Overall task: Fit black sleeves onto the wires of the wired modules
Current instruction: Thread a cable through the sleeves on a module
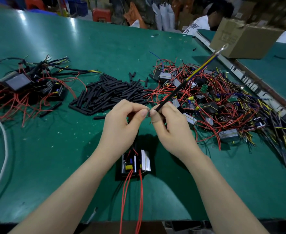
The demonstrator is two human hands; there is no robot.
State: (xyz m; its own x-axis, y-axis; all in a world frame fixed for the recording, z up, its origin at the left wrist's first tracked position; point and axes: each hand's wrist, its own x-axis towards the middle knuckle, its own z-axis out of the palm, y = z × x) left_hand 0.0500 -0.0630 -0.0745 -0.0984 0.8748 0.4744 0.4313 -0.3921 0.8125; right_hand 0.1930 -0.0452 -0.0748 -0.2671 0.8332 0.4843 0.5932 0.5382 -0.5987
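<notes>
Both hands meet above the middle of the green bench (54,149), fingertips almost touching. Going left to right: at the far left lies a heap of sleeved modules (29,85), their wires already covered in black, so I judge this the finished pile, set on the side away from the stock. Next comes the pile of black sleeves (108,93), loose and close to the hands, within easy reach for the next pick.

The left hand (122,122) has thumb and forefinger pinched on something small at the wire's near end, perhaps a metal terminal; it is too small to tell. The right hand (171,125) pinches a black sleeve (171,95) that already sits on a wire bundle (204,65). The yellow and blue wires leave the sleeve's far end and rise up and to the right, ending in a ring terminal (224,46). This looks like a threading grip: one hand steadies the wire, the other works the sleeve along it.

Below and between the wrists lies the module (135,162) in hand, its red wires (132,191) trailing toward the person over the bench edge. At the right sprawls the tangle of unsleeved modules (214,102), likely the supply, with a cardboard box (240,38) beyond.
</notes>
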